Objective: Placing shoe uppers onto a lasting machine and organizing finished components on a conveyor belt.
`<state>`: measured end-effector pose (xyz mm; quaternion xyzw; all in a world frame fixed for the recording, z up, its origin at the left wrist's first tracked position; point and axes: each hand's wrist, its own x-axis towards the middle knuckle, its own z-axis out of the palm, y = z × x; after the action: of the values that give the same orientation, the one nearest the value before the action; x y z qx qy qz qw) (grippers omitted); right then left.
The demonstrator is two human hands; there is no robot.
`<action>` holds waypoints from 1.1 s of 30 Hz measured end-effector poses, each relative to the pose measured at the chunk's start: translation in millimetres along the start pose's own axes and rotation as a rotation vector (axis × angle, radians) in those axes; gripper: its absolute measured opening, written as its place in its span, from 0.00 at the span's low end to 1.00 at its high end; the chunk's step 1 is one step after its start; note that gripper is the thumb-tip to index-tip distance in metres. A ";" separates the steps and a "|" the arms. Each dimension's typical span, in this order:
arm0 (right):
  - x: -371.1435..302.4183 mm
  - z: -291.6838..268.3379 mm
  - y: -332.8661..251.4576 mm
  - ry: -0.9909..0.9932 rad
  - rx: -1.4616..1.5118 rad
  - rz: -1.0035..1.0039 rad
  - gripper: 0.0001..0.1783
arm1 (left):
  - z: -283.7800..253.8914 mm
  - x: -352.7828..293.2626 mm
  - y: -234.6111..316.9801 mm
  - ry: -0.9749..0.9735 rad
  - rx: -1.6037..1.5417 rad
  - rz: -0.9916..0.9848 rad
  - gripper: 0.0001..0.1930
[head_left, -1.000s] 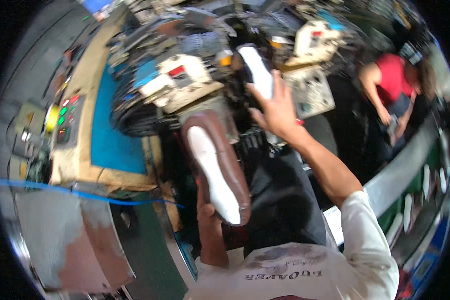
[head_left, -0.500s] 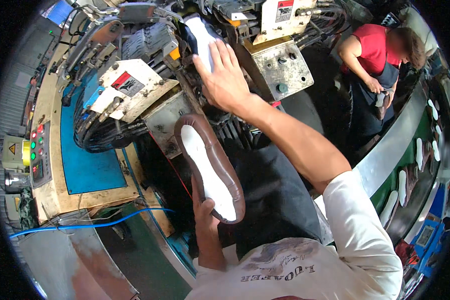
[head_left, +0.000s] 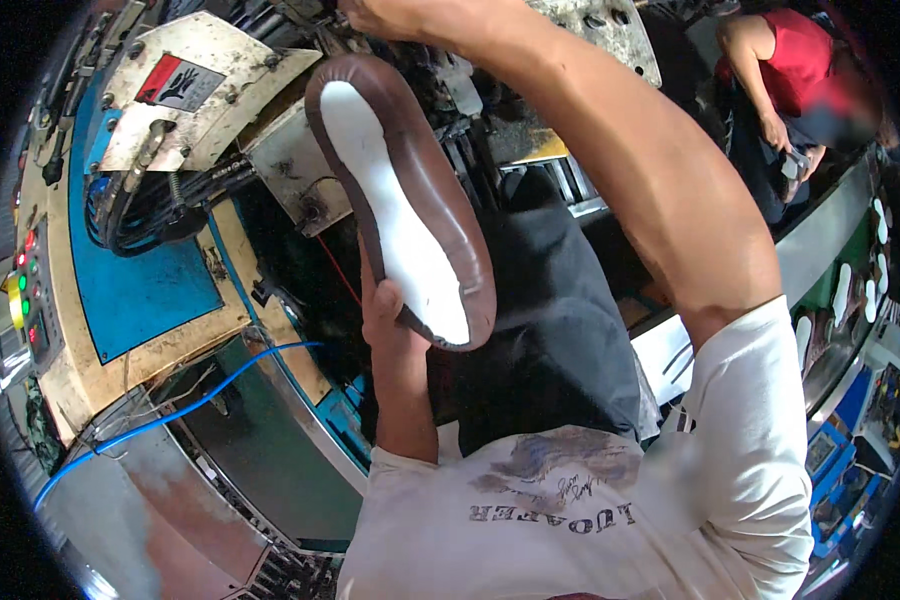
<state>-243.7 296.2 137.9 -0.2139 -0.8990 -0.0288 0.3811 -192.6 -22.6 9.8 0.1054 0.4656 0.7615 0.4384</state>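
My left hand [head_left: 383, 318] is closed around the heel end of a brown leather shoe upper [head_left: 435, 200]. The thumb lies against its edge, and the other fingers are hidden beneath. The bottom of the upper faces me, with a white insole [head_left: 375, 170] along its middle and the toe pointing away. My right hand [head_left: 375, 15] reaches to the top edge of the view, over the machine. Its fingers are cut off there, so what it touches cannot be seen.
A grimy machine with a white metal plate [head_left: 190, 90] and hoses stands ahead. At left are a blue-topped table [head_left: 140, 270], a button panel [head_left: 35, 290] and a blue hose [head_left: 190, 408]. A co-worker in red [head_left: 795, 60] handles a shoe at right, near a conveyor [head_left: 820, 250] carrying white-insoled pieces.
My view has shifted, so the machine sits higher in it. My right hand, earlier spread on another white-insoled shoe at the machine, is now at the top edge. My left hand still holds the upper.
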 end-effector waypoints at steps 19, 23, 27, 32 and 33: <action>-312.0 -168.0 -80.5 -0.211 1.629 0.979 0.38 | 86.1 -50.0 -26.7 -0.207 0.165 0.200 0.55; -336.8 -183.5 -68.5 -0.216 1.686 1.057 0.34 | 104.2 -66.8 -30.2 -0.258 0.315 0.275 0.58; -343.0 -222.5 -69.0 -0.147 2.414 1.295 0.43 | 118.6 -94.5 -30.9 -0.361 0.130 0.118 0.58; -372.2 -233.7 -79.4 -0.092 1.787 1.125 0.43 | 129.5 -117.3 -48.6 -0.294 0.221 0.101 0.58; -373.6 -235.0 -75.5 -0.117 1.782 1.117 0.43 | 130.5 -115.8 -47.5 -0.323 0.293 0.086 0.59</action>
<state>114.6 41.8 52.1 -0.2413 -0.3861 0.8325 0.3156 -22.6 -22.2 71.4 0.3083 0.4902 0.6771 0.4541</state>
